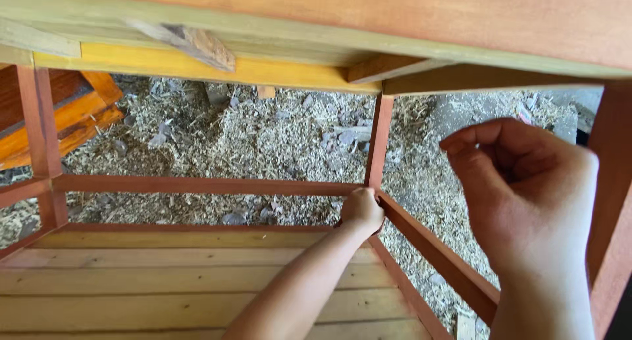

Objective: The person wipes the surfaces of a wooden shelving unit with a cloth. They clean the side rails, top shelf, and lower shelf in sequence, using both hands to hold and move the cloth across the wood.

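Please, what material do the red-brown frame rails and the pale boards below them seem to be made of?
Frame rails, gripped by the left hand: likely wood with red-brown stain or paint; square-cut, smooth, even colour. Pale boards: seemingly unfinished wood, grain lines visible.

The ground [276,139] is covered with sawdust and wood shavings, and small grey stones [342,137] are scattered among them. An orange wooden piece [72,119] is seen lying at the left. A rough wood scrap [197,45] is lodged above, under the yellow beam [197,65].
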A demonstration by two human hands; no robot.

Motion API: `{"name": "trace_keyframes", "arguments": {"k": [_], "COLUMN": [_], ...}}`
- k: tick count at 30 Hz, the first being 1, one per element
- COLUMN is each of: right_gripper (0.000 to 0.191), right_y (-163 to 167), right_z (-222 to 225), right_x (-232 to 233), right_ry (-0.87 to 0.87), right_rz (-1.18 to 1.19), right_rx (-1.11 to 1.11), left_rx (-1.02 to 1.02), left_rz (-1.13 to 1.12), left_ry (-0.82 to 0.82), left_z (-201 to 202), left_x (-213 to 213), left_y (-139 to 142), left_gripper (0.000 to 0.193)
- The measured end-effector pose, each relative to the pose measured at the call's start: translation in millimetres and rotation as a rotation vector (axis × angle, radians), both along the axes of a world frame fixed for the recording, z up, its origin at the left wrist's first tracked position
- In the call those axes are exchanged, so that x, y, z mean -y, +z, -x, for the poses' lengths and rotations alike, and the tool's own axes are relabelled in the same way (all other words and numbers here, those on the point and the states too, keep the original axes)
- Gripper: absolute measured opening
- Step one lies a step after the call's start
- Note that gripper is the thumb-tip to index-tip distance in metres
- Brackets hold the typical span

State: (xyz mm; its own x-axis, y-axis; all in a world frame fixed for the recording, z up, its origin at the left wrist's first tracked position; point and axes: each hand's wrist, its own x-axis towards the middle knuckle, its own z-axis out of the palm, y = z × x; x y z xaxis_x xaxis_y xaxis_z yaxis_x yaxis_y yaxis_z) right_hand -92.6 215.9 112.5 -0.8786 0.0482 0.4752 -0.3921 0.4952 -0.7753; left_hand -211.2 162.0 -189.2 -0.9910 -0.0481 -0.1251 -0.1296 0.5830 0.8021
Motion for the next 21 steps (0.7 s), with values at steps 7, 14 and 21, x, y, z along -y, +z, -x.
{"name": "trace_keyframes", "arguments": {"k": [7, 14, 21], "right_gripper": [0.006, 0.008, 0.013], "right_y": [-6, 8, 31], "right_z": [6, 9, -13], "right_x": [-4, -1, -21], "right_ry": [0.043, 0.142, 0.241], "right_rz": [0.051, 0.200, 0.275], "right_rx": [-0.045, -0.063, -0.120], "left_rx": [-0.071, -0.231, -0.399], "left_rz": [-0.051, -0.141, -0.145], "left_ry": [-0.208, -0.277, -0.431], "left_z": [-71, -152, -176], "left_x": [-5, -15, -14], "left_y": [71, 140, 167], "left_gripper": [0.016, 0.012, 0.021]}}
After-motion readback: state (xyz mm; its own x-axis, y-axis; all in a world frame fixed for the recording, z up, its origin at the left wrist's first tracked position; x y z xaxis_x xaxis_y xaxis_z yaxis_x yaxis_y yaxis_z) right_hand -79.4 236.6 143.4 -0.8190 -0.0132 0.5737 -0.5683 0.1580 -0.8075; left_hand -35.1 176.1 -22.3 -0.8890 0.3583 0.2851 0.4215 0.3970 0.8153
